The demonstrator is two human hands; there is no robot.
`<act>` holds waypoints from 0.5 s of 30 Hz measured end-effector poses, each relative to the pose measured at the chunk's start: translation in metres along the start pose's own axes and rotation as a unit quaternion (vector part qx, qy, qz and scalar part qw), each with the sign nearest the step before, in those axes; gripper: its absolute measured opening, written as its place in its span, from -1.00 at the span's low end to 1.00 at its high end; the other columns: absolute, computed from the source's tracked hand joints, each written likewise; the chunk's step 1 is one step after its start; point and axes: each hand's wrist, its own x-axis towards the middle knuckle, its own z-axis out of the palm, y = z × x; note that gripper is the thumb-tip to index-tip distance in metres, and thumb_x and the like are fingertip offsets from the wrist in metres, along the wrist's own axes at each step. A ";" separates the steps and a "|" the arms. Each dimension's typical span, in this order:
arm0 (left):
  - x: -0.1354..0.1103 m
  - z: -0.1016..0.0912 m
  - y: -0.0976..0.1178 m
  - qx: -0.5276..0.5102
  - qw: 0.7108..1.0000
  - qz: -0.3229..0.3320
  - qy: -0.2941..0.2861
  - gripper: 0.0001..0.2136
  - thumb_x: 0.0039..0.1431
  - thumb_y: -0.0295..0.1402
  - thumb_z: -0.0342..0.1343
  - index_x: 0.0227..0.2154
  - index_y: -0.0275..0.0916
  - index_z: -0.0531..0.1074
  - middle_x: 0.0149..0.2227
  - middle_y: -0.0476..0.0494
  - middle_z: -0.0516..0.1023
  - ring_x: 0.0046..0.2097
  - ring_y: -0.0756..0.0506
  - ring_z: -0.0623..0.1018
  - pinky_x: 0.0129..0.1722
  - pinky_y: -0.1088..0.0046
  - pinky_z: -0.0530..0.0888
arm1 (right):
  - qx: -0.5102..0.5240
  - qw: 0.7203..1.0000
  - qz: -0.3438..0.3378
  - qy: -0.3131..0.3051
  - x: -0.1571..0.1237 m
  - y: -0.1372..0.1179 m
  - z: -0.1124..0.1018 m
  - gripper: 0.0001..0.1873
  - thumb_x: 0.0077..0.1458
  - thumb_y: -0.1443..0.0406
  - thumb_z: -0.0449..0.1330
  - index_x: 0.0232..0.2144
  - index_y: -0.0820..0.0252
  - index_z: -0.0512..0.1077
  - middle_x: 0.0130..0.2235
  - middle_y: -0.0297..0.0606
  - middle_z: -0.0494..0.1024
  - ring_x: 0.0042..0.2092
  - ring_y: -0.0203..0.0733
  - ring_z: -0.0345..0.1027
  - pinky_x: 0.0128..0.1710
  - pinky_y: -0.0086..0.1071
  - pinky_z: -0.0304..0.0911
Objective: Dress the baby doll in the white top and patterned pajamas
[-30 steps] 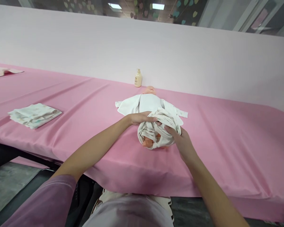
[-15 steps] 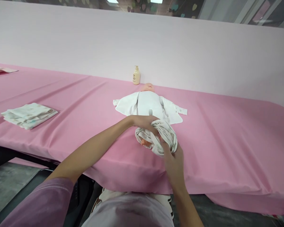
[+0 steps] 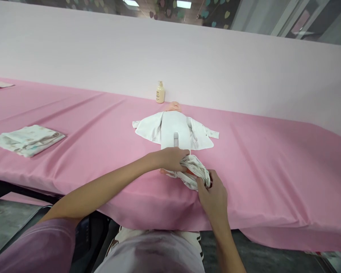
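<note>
"Bunched cloth (image 3: 197,165), white with faint marks, at the lower end of the clothed doll (image 3: 174,125), near the front edge of the pink cover (image 3: 258,170). Step in hand?"

"Gathering the cloth into a loose ring by a leg, I judge. Right hand (image 3: 214,195): thumb and fingers pinched on the rolled edge. Left hand (image 3: 174,158): laid across the doll's lower body, fingers at the cloth's other end; whether they grip cloth or limb, cannot tell."

"Next move calls for?"

"Judgement only: an opening held wide, folds held together, and a light hold on the limb so nothing snags. (An orange patch (image 3: 189,172) shows among the folds; taken for a limb.)"

"Unresolved?"

"Left fingertips partly out of sight. Hips hidden behind that hand. One foot-like tip (image 3: 163,171) shows below the left wrist; second foot not made out. Grey strip (image 3: 175,139) on the doll's front: purpose unclear. Lettering on the bottle (image 3: 160,93) too small to read. Pale pink cloth (image 3: 1,84), far left, cut off by the frame edge."
</note>
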 end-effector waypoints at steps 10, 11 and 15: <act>-0.012 0.014 0.011 0.115 0.992 0.008 0.055 -0.67 0.11 -0.25 0.26 -0.09 -0.21 0.38 -0.13 -0.33 0.58 -0.11 -0.39 0.62 -0.11 0.15 0.48 | 0.001 0.993 -0.027 -0.118 0.031 0.002 -0.005 -0.77 0.26 0.10 0.07 -0.21 0.08 0.40 -0.22 -0.23 0.60 -0.20 -0.03 0.43 -0.24 -0.27 0.19; -0.012 0.015 0.011 0.120 0.991 0.013 0.060 -0.67 0.11 -0.24 0.27 -0.09 -0.21 0.38 -0.11 -0.35 0.58 -0.09 -0.40 0.62 -0.09 0.13 0.48 | 0.015 0.991 -0.019 -0.134 0.034 0.000 -0.007 -0.77 0.26 0.10 0.07 -0.19 0.08 0.42 -0.22 -0.24 0.61 -0.20 -0.03 0.44 -0.24 -0.28 0.20; -0.012 0.018 0.010 0.129 0.989 0.010 0.073 -0.69 0.11 -0.25 0.25 -0.13 -0.22 0.36 -0.12 -0.36 0.57 -0.09 -0.41 0.62 -0.11 0.11 0.48 | 0.052 0.987 -0.008 -0.155 0.042 0.000 -0.009 -0.78 0.23 0.13 0.11 -0.18 0.09 0.45 -0.21 -0.27 0.63 -0.18 -0.03 0.48 -0.23 -0.28 0.24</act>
